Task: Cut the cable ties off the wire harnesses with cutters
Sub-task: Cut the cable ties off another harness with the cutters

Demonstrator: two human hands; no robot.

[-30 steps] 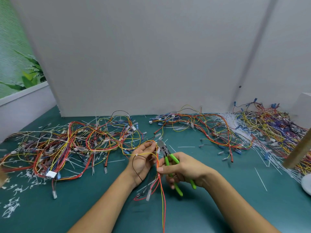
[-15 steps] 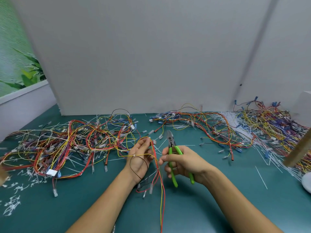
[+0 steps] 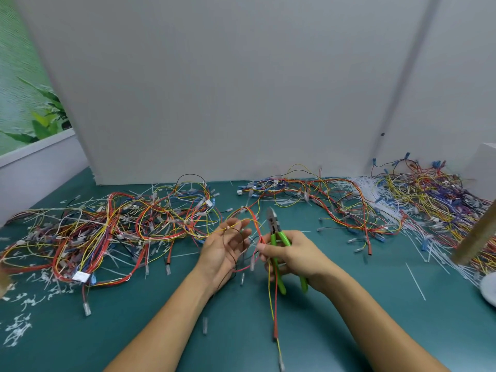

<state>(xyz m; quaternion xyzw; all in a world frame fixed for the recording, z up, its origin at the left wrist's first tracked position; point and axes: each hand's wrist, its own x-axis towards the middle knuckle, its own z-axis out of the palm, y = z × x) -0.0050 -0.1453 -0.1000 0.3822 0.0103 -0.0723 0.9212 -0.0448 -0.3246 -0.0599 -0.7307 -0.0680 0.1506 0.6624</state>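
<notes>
My left hand [image 3: 224, 249] lies palm up over the green table, fingers nearly straight. A small harness [image 3: 249, 214] of red, yellow and black wires loops across its fingers and palm, and the tails hang toward me. A small white tie [image 3: 228, 227] sits on the yellow wire at my fingertips. My right hand [image 3: 298, 255] grips the green-handled cutters [image 3: 277, 237], jaws pointing up and away, just right of the wire loop. The right thumb touches the red wires beside the handles.
A big tangle of harnesses [image 3: 107, 232] lies to the left, more harnesses [image 3: 335, 205] at back centre and the far-right pile [image 3: 434, 200]. White cable ties [image 3: 375, 194] lie among them, cut scraps [image 3: 21, 320] front left. A wooden stick [image 3: 477, 237] and white dish [image 3: 489, 291] stand right.
The cutters have drawn back from the wires and swung upright. My left hand opened flatter and both hands shifted slightly right, the wire loop spreading wider across the fingers.
</notes>
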